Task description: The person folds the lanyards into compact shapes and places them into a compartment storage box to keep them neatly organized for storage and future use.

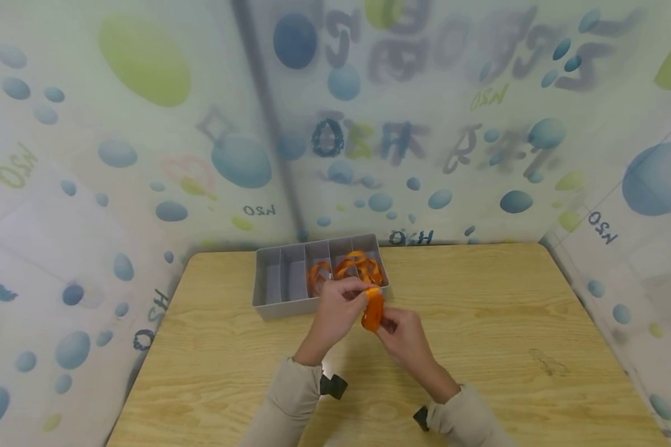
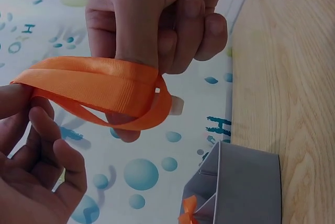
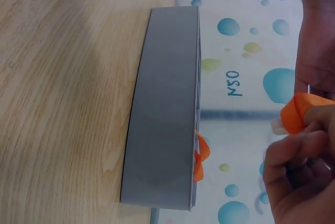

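Both hands hold an orange ribbon (image 1: pixel 373 310) in a flattened loop, just in front of a grey divided box (image 1: pixel 285 307). My left hand (image 1: pixel 338 310) pinches its upper end between thumb and fingers. At the lower end, my right hand (image 1: pixel 407 340) grips it with thumb and fingertips. In the left wrist view the band (image 2: pixel 99 84) stretches between the two hands, and a small pale tab (image 2: pixel 178 105) shows beside the right fingers. More orange ribbons (image 1: pixel 360 267) lie loosely coiled in the box's right-hand compartments, partly behind my left hand.
The box stands at the back of a wooden table (image 1: pixel 509 347), near a patterned wall sheet (image 1: pixel 453 124). Its two left compartments (image 1: pixel 294 267) show bare grey. Dark straps (image 1: pixel 333 386) hang at both cuffs.
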The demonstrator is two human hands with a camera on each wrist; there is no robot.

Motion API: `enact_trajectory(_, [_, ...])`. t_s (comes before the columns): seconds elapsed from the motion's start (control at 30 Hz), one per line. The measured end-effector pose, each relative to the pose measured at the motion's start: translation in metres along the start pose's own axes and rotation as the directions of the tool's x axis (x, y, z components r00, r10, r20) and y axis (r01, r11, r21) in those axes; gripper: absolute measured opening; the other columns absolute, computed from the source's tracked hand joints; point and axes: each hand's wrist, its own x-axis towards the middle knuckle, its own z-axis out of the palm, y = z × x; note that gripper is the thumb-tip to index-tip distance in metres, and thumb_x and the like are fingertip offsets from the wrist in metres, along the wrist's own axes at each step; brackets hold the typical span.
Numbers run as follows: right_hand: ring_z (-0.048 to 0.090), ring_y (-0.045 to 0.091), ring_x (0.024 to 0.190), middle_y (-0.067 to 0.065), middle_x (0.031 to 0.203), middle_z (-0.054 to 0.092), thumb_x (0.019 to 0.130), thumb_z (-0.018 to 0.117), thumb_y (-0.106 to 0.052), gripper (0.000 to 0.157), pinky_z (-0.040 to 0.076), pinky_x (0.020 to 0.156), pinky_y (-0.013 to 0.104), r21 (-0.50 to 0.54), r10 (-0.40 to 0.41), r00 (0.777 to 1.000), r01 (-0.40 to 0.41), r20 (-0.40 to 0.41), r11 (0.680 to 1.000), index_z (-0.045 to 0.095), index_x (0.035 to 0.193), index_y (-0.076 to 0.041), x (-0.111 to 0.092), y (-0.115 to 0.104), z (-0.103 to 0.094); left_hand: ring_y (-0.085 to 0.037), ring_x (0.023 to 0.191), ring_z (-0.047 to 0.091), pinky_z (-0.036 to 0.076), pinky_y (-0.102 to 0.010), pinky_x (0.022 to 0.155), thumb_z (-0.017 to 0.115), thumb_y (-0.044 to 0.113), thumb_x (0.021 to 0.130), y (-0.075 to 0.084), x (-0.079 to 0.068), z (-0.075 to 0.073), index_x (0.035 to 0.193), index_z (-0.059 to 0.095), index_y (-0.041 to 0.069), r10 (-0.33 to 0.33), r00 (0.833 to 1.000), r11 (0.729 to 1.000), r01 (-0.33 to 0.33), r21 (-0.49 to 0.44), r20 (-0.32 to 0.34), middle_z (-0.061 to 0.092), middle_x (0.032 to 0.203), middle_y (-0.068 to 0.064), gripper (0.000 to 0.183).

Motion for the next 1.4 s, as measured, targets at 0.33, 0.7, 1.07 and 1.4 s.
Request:
enact_trajectory(0.33, [0.042, 0.002, 0.053, -0.006, 0.063, 0.058, 0.093, 0.069, -0.005, 0.010, 0.036, 0.047, 0.020, 0.222, -0.018, 0.973, -0.035, 0.231, 0.974, 0.077, 0.098, -0.002, -0.004, 0.002, -0.006, -0.035, 0.071, 0.061, 0.049, -0.023, 0.064, 0.062, -0.007, 0.091, -0.001, 0.000, -0.005, 0.097, 0.075, -0.007, 0.036, 0.999, 0.999, -0.037, 0.017, 0.012, 0.070, 0.085, -0.018, 0.014])
enact_trajectory(0.7, [0.050, 0.004, 0.065, 0.007, 0.079, 0.070, 0.094, 0.065, 0.002, 0.011, 0.047, 0.058, 0.022, 0.370, -0.118, 0.939, -0.011, 0.323, 0.929, 0.075, 0.099, 0.004, -0.005, -0.003, -0.012, -0.010, 0.071, 0.057, 0.050, -0.024, 0.065, 0.072, 0.000, 0.089, -0.020, 0.007, -0.004, 0.092, 0.076, -0.007, 0.099, 0.995, 0.992, -0.100, 0.072, 0.019, 0.072, 0.084, -0.017, 0.008])
enact_trajectory(1.07, [0.057, 0.009, 0.071, 0.006, 0.080, 0.068, 0.096, 0.060, 0.005, 0.016, 0.053, 0.065, 0.026, 0.473, -0.165, 0.927, -0.015, 0.336, 0.881, 0.072, 0.106, 0.008, -0.006, -0.006, -0.017, -0.014, 0.073, 0.061, 0.051, -0.028, 0.068, 0.074, 0.011, 0.090, -0.043, 0.010, -0.001, 0.094, 0.080, 0.010, 0.094, 0.995, 0.992, -0.096, 0.078, 0.031, 0.075, 0.088, -0.001, 0.007])
enact_trajectory(1.4, [0.044, 0.007, 0.056, 0.012, 0.063, 0.052, 0.094, 0.059, 0.009, 0.018, 0.041, 0.048, 0.024, 0.505, -0.216, 0.937, 0.051, 0.274, 0.861, 0.072, 0.107, 0.009, -0.007, -0.007, -0.021, -0.017, 0.082, 0.067, 0.055, -0.032, 0.074, 0.061, -0.004, 0.096, -0.045, 0.007, 0.003, 0.100, 0.075, -0.004, 0.138, 0.979, 0.989, -0.126, -0.083, 0.147, 0.073, 0.099, -0.020, 0.014])
